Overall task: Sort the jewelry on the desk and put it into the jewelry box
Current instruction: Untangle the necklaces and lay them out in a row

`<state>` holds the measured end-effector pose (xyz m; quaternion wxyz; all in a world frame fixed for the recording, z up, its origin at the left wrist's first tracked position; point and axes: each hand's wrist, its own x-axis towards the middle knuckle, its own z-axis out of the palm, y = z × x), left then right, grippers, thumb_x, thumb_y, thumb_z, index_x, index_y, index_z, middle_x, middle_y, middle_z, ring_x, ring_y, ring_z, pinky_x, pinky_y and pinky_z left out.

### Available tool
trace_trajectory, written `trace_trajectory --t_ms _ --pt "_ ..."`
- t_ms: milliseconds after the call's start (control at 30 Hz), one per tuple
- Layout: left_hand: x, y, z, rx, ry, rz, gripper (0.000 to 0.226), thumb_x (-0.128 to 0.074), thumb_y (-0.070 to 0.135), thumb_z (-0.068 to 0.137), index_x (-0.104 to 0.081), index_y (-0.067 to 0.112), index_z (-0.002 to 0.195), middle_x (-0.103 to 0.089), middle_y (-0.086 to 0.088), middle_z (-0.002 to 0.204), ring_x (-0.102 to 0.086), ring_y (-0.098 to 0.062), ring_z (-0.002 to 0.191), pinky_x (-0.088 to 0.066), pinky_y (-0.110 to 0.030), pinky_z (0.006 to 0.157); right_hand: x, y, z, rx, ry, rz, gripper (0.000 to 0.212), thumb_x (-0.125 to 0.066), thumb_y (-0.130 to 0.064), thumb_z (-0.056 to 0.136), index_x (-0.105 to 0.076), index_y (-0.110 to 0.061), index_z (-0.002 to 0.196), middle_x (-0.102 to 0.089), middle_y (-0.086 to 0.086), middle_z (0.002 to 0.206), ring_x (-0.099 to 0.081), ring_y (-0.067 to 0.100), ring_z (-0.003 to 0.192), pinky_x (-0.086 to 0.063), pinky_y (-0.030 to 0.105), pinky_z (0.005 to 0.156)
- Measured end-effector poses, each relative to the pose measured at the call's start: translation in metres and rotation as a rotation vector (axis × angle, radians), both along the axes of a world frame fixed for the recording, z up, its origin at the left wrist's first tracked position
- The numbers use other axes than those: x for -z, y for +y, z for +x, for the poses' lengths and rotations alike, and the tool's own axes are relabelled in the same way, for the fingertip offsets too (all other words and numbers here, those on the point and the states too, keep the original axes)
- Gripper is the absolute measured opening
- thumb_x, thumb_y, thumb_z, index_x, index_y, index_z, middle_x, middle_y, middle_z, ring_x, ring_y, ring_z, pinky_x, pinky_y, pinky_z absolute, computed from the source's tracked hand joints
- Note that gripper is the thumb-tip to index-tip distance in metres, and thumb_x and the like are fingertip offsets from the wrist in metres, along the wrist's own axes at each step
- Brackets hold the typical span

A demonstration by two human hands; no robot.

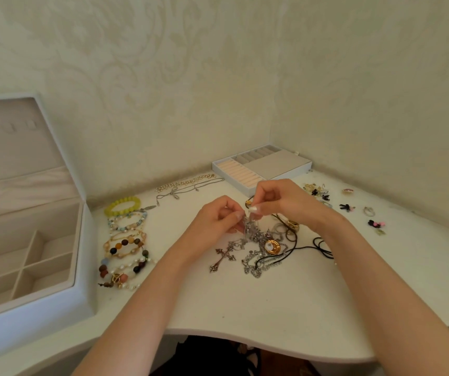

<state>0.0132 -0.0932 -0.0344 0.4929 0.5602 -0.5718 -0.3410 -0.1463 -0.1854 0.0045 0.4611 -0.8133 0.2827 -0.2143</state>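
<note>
A tangle of silver chains with a cross pendant and a gold round pendant lies mid-desk. My left hand and my right hand meet just above it, both pinching the top of a silver chain that hangs down into the tangle. A row of beaded bracelets lies to the left, topped by a yellow-green one. The white jewelry box stands open at the far left, with bare compartments.
A white tray insert with ring rolls sits at the back against the wall. A pearl strand and thin chain lie behind the hands. Black cords, small earrings and rings are scattered at the right. The desk's curved front edge is near.
</note>
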Motion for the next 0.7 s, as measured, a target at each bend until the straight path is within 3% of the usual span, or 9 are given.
trace_trajectory --t_ms 100,233,433,700 --pt "-0.0045 0.0033 -0.0024 0.031 0.094 0.018 0.008 -0.046 0.012 0.097 -0.051 0.007 0.093 -0.072 -0.013 0.085 -0.069 -0.018 0.077 -0.052 -0.021 0.070 -0.0039 0.0018 -0.0021 -0.001 -0.117 0.043 0.009 -0.065 -0.004 0.084 -0.059 -0.006 0.078 -0.073 0.014 0.080 -0.069 0.023 0.078 -0.053 0.035 0.079" --pt "-0.0076 0.0054 -0.0048 0.065 0.144 0.055 0.010 -0.043 0.014 0.099 -0.047 0.007 0.094 -0.072 -0.017 0.081 -0.069 -0.021 0.070 -0.054 -0.027 0.068 -0.0060 0.0021 -0.0030 0.012 -0.204 0.095 0.009 -0.062 -0.003 0.086 -0.056 -0.005 0.079 -0.071 0.017 0.076 -0.068 0.025 0.069 -0.053 0.043 0.076" --pt "-0.0084 0.0080 -0.0090 0.085 0.079 0.143 0.009 -0.048 0.015 0.097 -0.049 0.010 0.090 -0.070 -0.013 0.072 -0.066 -0.024 0.059 -0.048 -0.022 0.050 -0.0047 0.0007 -0.0019 0.054 -0.240 0.084 0.009 -0.065 -0.006 0.086 -0.057 -0.003 0.083 -0.065 0.005 0.062 -0.063 0.022 0.055 -0.048 0.028 0.054" --pt "-0.0073 0.0093 -0.0103 0.149 -0.036 0.150 0.008 -0.062 0.016 0.088 -0.063 0.011 0.095 -0.069 0.000 0.073 -0.060 -0.011 0.052 -0.040 -0.017 0.046 -0.0072 0.0019 -0.0028 0.096 -0.327 0.086 0.009 -0.062 -0.008 0.088 -0.056 -0.007 0.082 -0.066 0.008 0.062 -0.057 0.018 0.051 -0.042 0.023 0.049"
